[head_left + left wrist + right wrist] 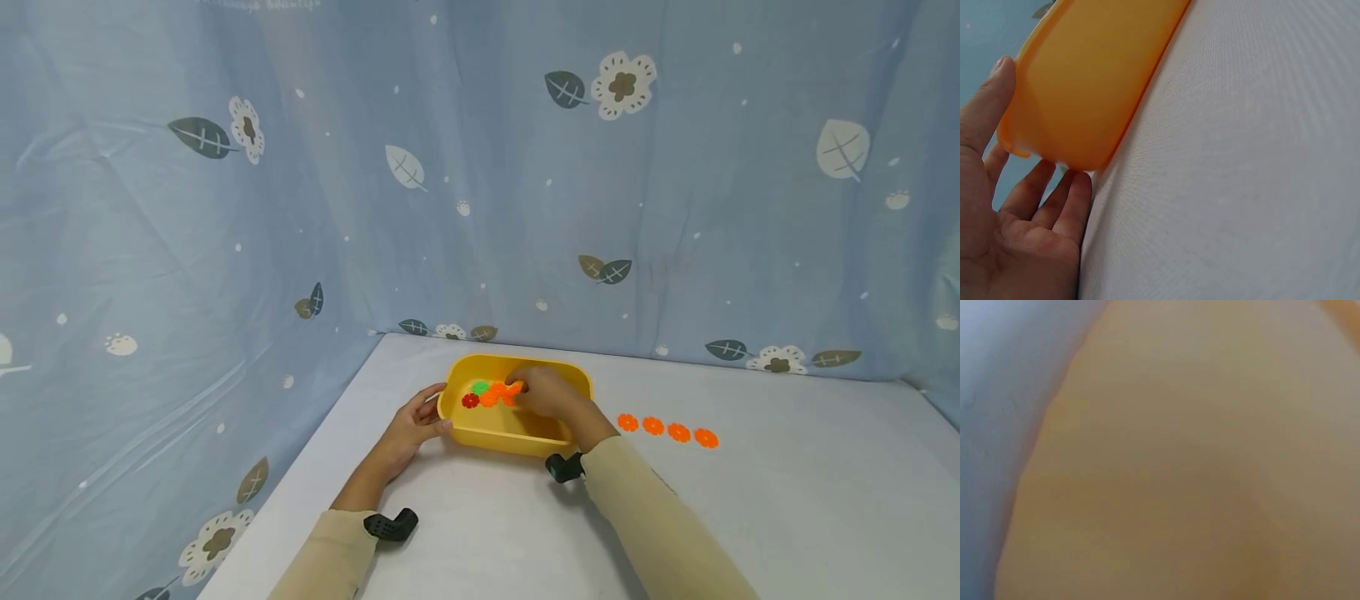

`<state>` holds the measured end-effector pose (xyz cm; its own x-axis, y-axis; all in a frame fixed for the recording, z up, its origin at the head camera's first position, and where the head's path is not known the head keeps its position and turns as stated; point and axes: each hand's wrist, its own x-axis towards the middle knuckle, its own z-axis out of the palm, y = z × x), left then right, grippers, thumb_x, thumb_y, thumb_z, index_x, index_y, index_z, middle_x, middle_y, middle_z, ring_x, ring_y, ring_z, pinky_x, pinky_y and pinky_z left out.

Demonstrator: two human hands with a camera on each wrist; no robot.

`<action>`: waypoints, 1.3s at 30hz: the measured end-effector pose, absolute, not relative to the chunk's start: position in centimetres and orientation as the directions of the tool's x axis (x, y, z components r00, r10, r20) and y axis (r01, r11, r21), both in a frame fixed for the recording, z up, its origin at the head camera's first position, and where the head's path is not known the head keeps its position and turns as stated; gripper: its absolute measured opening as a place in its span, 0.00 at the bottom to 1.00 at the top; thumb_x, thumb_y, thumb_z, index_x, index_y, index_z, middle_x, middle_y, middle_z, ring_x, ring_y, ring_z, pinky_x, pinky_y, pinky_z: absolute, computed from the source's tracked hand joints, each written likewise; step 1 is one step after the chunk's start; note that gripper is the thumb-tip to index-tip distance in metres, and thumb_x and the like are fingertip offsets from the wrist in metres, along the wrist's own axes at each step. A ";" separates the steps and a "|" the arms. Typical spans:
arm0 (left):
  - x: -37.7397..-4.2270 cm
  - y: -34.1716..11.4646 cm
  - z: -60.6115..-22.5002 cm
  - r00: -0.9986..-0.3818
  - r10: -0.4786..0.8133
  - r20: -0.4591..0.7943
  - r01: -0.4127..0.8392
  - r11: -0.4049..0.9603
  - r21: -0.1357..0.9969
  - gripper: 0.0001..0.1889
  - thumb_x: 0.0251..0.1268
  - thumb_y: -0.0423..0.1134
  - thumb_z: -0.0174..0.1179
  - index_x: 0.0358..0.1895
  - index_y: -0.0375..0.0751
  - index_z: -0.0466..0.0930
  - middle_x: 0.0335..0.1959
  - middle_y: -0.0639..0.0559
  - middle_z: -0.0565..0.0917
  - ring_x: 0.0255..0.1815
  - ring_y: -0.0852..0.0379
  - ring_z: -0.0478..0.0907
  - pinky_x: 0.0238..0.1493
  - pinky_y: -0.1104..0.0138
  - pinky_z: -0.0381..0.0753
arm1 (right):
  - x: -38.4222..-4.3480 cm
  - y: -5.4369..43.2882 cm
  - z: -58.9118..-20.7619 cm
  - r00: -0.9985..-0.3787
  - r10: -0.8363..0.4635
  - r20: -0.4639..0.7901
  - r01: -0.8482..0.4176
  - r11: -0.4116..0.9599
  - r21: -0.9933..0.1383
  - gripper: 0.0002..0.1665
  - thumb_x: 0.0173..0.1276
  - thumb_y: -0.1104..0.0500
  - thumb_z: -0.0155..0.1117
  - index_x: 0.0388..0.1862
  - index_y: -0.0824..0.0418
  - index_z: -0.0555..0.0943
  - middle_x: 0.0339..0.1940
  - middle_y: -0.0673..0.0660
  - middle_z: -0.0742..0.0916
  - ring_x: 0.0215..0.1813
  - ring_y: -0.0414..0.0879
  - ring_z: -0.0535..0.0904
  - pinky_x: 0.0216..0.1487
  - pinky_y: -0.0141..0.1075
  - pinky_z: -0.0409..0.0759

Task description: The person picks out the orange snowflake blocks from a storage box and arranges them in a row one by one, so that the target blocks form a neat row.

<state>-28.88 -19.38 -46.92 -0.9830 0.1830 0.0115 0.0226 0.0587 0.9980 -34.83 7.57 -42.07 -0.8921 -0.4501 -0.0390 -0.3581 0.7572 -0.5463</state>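
A yellow plastic basin [495,440] stands on the white table. My left hand [408,429] holds its left end, thumb toward the near corner and fingers farther back; in the left wrist view the bent fingertips touch the basin wall [1085,81]. My right hand [551,392] reaches into the basin, thumb and index finger on either side of orange flower-shaped discs [516,388]; I cannot tell whether it pinches one. Left of these lie more orange discs [489,399], a green disc [480,387] and a red disc [470,401]. A blurred yellow surface [1166,456] fills most of the right wrist view.
Several orange flower discs [666,429] form a slanting row on the table [810,492], right of the basin. A blue patterned curtain [495,167] hangs behind the table and along its left side. Black wrist devices [392,525] sit at both sleeves.
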 end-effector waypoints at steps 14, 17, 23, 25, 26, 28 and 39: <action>-28.8 -19.6 -46.9 -0.984 0.180 0.002 0.016 0.077 0.997 0.36 0.60 0.31 0.67 0.72 0.52 0.65 0.70 0.44 0.68 0.69 0.47 0.65 0.64 0.60 0.68 | -34.2 6.7 -43.0 -0.917 -0.365 -0.161 -0.251 0.841 -0.479 0.26 0.69 0.53 0.64 0.65 0.55 0.75 0.61 0.55 0.79 0.61 0.53 0.72 0.69 0.50 0.65; -28.8 -19.6 -46.6 -0.981 0.196 -0.005 0.010 0.074 0.997 0.37 0.61 0.31 0.67 0.73 0.51 0.63 0.71 0.43 0.66 0.70 0.46 0.64 0.65 0.60 0.67 | -34.4 6.6 -43.1 -0.918 -0.359 -0.170 -0.245 0.849 -0.469 0.26 0.69 0.52 0.64 0.64 0.55 0.76 0.61 0.56 0.79 0.59 0.53 0.72 0.68 0.50 0.65; -29.0 -19.5 -46.8 -0.984 0.181 0.004 0.018 0.074 0.997 0.36 0.61 0.31 0.67 0.71 0.53 0.65 0.70 0.45 0.68 0.69 0.47 0.65 0.64 0.60 0.69 | -34.8 6.6 -43.2 -0.916 -0.363 -0.172 -0.251 0.852 -0.459 0.20 0.69 0.54 0.65 0.59 0.55 0.77 0.53 0.55 0.82 0.50 0.51 0.73 0.63 0.47 0.72; -29.0 -19.4 -46.8 -0.984 0.177 0.003 0.016 0.074 0.997 0.35 0.60 0.31 0.67 0.71 0.54 0.66 0.70 0.45 0.69 0.69 0.48 0.66 0.64 0.60 0.69 | -34.9 6.7 -43.2 -0.917 -0.362 -0.167 -0.252 0.851 -0.462 0.19 0.68 0.55 0.66 0.56 0.55 0.77 0.48 0.55 0.81 0.47 0.51 0.73 0.58 0.44 0.74; -29.0 -19.4 -46.8 -0.984 0.176 0.002 0.016 0.075 0.997 0.35 0.60 0.31 0.67 0.70 0.54 0.66 0.70 0.45 0.69 0.69 0.48 0.66 0.64 0.60 0.69 | -34.9 6.7 -43.2 -0.917 -0.363 -0.162 -0.256 0.850 -0.460 0.18 0.68 0.55 0.66 0.55 0.55 0.77 0.45 0.54 0.81 0.45 0.50 0.73 0.56 0.43 0.75; -29.0 -19.3 -46.7 -0.984 0.176 0.002 0.016 0.078 0.997 0.35 0.60 0.31 0.67 0.70 0.54 0.66 0.70 0.45 0.69 0.69 0.47 0.66 0.64 0.60 0.69 | -35.0 6.7 -43.2 -0.917 -0.373 -0.143 -0.274 0.848 -0.453 0.18 0.67 0.55 0.68 0.53 0.55 0.76 0.41 0.53 0.80 0.43 0.50 0.73 0.51 0.40 0.75; -29.0 -19.5 -46.8 -0.984 0.177 -0.005 0.009 0.081 0.997 0.36 0.61 0.31 0.67 0.72 0.52 0.65 0.70 0.44 0.68 0.69 0.46 0.65 0.65 0.59 0.68 | -34.9 6.7 -43.0 -0.924 -0.362 -0.126 -0.260 0.832 -0.489 0.14 0.66 0.61 0.67 0.48 0.54 0.75 0.36 0.54 0.79 0.39 0.50 0.73 0.41 0.37 0.75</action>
<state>-29.02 -19.47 -46.84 -0.9843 0.1767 -0.0054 0.0092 0.0813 0.9966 -34.91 6.66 -42.95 -0.9236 -0.3623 -0.1256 -0.2600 0.8324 -0.4894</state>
